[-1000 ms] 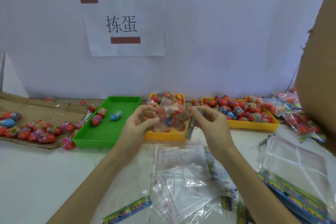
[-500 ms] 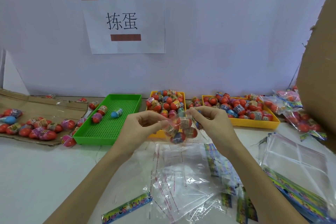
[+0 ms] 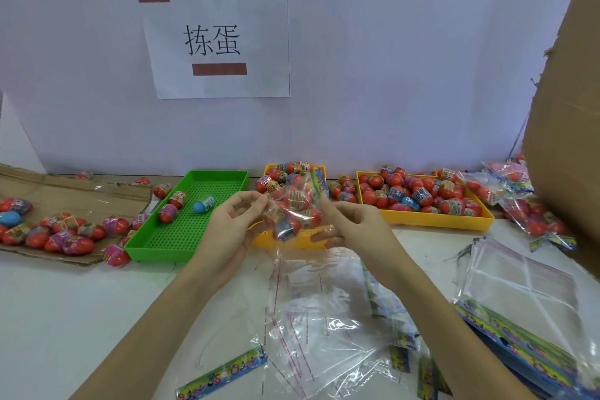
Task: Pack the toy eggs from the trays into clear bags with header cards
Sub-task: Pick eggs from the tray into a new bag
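A clear bag [image 3: 293, 209] filled with several red toy eggs hangs between my hands above the table, its colourful header card at the upper right. My left hand [image 3: 232, 224] pinches the bag's left edge. My right hand [image 3: 352, 221] pinches its right side near the card. Behind the bag stands a small yellow tray [image 3: 319, 169] piled with eggs. A larger yellow tray [image 3: 435, 219] full of red eggs sits to the right. The green tray [image 3: 181, 234] on the left holds three eggs.
Empty clear bags [image 3: 324, 318] and header cards [image 3: 224, 373] lie on the white table in front of me. A bag stack [image 3: 519, 299] sits at right, packed bags [image 3: 526, 204] beyond it by a cardboard box [image 3: 571, 107]. Loose eggs lie on flat cardboard [image 3: 65, 198] at left.
The filled bag has turned in my hands and risen slightly; its header card now points up at the right. Both hands have kept their hold.
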